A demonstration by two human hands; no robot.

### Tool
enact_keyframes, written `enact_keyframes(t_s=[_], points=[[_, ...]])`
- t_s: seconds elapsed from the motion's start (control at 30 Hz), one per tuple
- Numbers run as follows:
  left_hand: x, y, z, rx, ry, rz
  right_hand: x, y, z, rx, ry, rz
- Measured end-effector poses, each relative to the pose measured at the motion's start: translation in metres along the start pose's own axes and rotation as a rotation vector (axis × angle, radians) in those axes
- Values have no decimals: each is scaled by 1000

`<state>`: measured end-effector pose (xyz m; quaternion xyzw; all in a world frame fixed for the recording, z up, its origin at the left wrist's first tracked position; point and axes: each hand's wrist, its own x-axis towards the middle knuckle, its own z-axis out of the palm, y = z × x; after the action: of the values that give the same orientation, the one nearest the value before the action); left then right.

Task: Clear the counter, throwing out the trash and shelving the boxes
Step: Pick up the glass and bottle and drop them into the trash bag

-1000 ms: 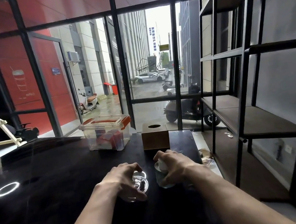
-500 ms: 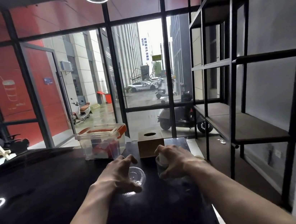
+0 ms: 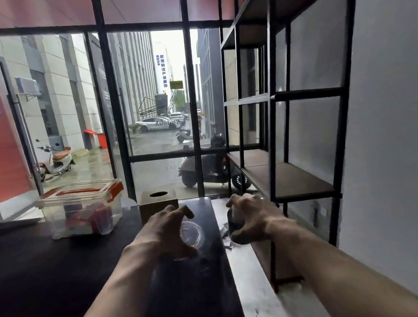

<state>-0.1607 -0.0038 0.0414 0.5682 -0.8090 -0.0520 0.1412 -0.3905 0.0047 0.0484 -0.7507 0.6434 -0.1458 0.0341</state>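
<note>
Two bare hands reach past the glossy black counter [image 3: 59,284]. The left hand [image 3: 164,233] curls round a clear, round plastic lid [image 3: 191,233], its domed face turned up toward the camera. The right hand [image 3: 253,219] grips a see-through cup [image 3: 234,230], upright, out beyond the counter's right edge. Behind sit a clear plastic bin [image 3: 83,212] with orange latches and a square wooden tissue box [image 3: 156,202]

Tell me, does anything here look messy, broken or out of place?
Some crumpled clear scraps lie on the floor just past the counter's right edge, between the two hands. Otherwise the clear storage box and the wooden tissue box stand upright, and nothing looks spilled.
</note>
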Motion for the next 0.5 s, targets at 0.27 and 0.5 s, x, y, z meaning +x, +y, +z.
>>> enact_keyframes(t_s=[0.27, 0.5], points=[[33, 118, 44, -19, 16, 5, -31, 115, -33, 12, 2, 14], [68, 225, 94, -18, -39, -38, -50, 231, -43, 18, -44, 32]])
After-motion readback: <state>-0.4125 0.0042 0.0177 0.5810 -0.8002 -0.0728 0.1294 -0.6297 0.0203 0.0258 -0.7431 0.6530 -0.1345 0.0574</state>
